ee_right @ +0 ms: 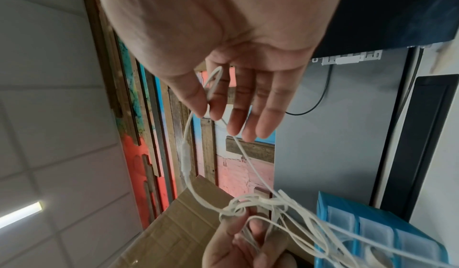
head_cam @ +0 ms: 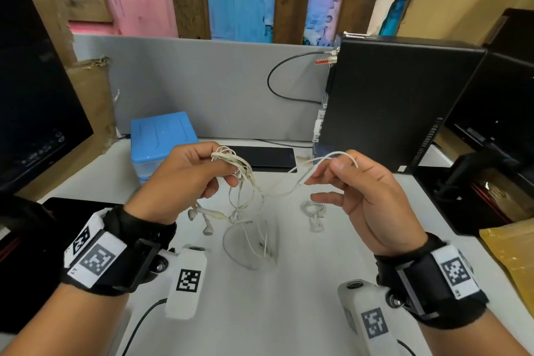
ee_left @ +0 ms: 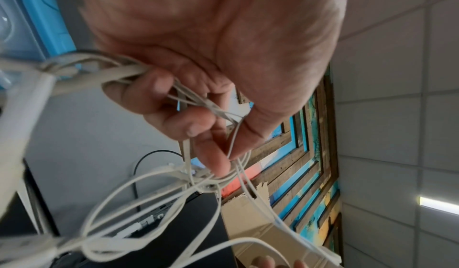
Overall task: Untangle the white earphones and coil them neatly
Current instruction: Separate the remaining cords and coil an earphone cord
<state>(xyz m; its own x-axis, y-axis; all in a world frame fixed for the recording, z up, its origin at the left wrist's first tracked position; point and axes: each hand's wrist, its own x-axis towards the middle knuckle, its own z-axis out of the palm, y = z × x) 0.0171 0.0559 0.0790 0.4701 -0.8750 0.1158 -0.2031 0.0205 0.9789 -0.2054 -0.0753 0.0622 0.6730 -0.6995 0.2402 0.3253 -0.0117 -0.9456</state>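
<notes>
left hand (head_cam: 185,179) grips tangled earphones (head_cam: 242,182), knot blurry; right hand (head_cam: 358,182) pinches strand.

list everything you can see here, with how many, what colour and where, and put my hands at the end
tangled earphones: one, white, held above the desk between both hands
coiled earphones: one, white, on the desk
desk: one, white
storage box: one, blue lid, back left
computer tower: one, black, back right
monitor: one, black, left
phone: one, black, behind the hands
left hand: grips the tangle
right hand: pinches one strand
</notes>
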